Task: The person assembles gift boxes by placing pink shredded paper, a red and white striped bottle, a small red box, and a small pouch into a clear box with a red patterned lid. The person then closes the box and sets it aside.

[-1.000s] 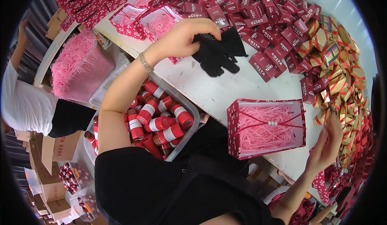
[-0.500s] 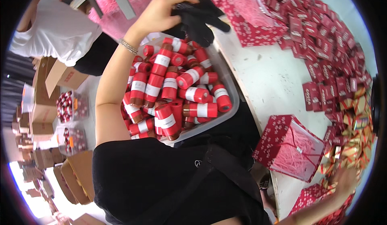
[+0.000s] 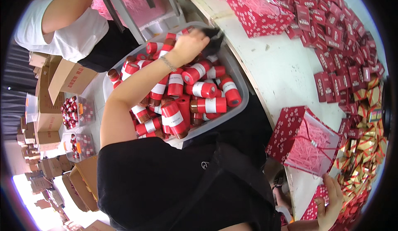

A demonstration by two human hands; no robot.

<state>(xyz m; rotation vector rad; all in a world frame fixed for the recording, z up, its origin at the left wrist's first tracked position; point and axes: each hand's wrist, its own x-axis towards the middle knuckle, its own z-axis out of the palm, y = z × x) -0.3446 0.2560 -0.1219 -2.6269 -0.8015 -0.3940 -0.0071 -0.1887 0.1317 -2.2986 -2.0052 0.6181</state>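
My left hand (image 3: pixel 191 48) is closed on a black glove (image 3: pixel 214 41), blurred by motion, over the far edge of a clear plastic tub (image 3: pixel 238 102). Red bottles with white labels and brown ends (image 3: pixel 174 119) fill the tub below my forearm. On the right, my right hand (image 3: pixel 331 202) has its fingers apart and holds nothing. Its fingertips are by the near corner of a red flowered gift bag (image 3: pixel 282 137), which lies tipped on the white table with pink shredded paper (image 3: pixel 309 148) in its mouth. I cannot tell whether they touch.
Small dark red boxes (image 3: pixel 331 36) are heaped along the far right of the table (image 3: pixel 273 73), with gold packets (image 3: pixel 365 148) nearer. Another flowered bag (image 3: pixel 265 21) stands at the back. A person in white (image 3: pixel 70 28) works at the upper left, near cartons (image 3: pixel 68 79).
My left hand has come down toward the tub with the glove. My right hand has moved left from the gold packets to beside the gift bag, its fingers apart.
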